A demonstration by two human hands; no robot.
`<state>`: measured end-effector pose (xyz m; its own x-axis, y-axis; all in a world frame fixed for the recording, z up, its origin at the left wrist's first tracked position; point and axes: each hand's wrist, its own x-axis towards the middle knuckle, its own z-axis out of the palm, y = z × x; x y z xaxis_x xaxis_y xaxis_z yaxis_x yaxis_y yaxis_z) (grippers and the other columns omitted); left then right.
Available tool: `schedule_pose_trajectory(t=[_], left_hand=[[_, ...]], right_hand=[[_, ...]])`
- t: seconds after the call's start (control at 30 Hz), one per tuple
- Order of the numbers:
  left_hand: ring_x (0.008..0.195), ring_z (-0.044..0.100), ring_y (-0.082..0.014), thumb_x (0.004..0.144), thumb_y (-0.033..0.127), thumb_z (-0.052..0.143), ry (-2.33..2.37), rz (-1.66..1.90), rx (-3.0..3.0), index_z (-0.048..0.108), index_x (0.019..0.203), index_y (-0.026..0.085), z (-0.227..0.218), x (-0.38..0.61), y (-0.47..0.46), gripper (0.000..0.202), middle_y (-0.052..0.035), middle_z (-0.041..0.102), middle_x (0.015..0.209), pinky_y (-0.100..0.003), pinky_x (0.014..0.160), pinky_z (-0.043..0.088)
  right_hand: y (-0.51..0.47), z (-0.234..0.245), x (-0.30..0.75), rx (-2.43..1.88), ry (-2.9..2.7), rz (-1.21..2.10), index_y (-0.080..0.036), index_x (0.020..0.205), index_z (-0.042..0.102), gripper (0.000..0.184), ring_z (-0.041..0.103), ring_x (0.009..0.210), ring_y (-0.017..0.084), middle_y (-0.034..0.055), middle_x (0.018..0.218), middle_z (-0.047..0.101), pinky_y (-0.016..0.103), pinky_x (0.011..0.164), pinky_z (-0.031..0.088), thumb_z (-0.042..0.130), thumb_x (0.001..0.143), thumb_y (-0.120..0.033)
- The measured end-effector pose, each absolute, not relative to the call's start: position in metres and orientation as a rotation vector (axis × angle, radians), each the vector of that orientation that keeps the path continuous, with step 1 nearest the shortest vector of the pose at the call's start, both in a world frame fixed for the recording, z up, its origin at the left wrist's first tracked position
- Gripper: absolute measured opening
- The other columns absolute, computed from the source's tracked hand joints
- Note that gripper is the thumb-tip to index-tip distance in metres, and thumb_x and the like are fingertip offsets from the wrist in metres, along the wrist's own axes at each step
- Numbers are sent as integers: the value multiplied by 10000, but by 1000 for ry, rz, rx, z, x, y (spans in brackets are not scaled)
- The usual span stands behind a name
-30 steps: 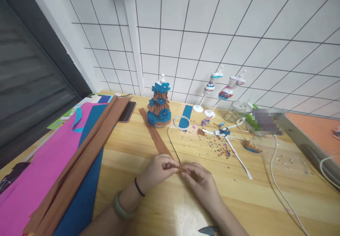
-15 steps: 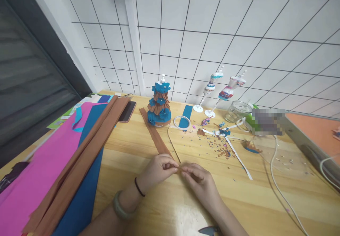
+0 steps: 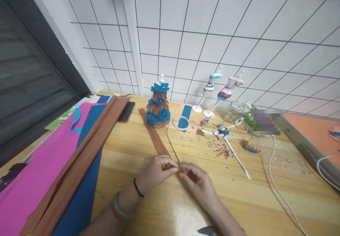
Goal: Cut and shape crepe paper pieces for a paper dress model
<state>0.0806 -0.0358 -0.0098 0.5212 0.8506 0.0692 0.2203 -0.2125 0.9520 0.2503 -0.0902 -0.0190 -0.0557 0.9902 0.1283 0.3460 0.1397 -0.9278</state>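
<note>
My left hand (image 3: 156, 170) and my right hand (image 3: 198, 181) meet at the middle of the wooden table (image 3: 265, 207). Both pinch the near end of a long brown crepe paper strip (image 3: 154, 136), and their fingertips touch over it. The strip runs away from me to a small mannequin (image 3: 158, 105) dressed in brown and blue paper ruffles and flowers. A thin brown sliver of paper (image 3: 172, 145) curves beside the strip.
Pink (image 3: 34, 179), blue (image 3: 79, 200) and brown (image 3: 79, 161) crepe sheets cover the left side, with a phone (image 3: 126, 111) beside them. At the back are a tape ring (image 3: 181, 122), two small dressed mannequins (image 3: 212, 87), a glass jar (image 3: 236, 111), paper scraps (image 3: 217, 147) and a white cable (image 3: 276, 186).
My hands stay pinched on the strip's end, with only slight finger shifts. The view has drifted a little.
</note>
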Motion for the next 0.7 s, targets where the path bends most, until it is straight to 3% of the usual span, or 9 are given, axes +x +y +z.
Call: schedule_pose_trajectory(t=[0.2,0.7], left_hand=[[618,540,-121,740,200,602,942,789,1740,683,727,128,-10,82,-37,109,-45,627,692,-208,555,393],[571,526,-106,724,195,621,958,837,1777,697,728,126,-10,82,-37,103,-40,614,654,-193,525,381]], right_hand=[[-90,-26,248,-1349,-1394,983,-157,922,650,241,661,740,203,93,827,705,321,690,542,632,743,-319],[-90,-24,248,-1381,-1268,997,-179,868,687,191,662,768,214,83,826,714,335,730,529,662,714,-289]])
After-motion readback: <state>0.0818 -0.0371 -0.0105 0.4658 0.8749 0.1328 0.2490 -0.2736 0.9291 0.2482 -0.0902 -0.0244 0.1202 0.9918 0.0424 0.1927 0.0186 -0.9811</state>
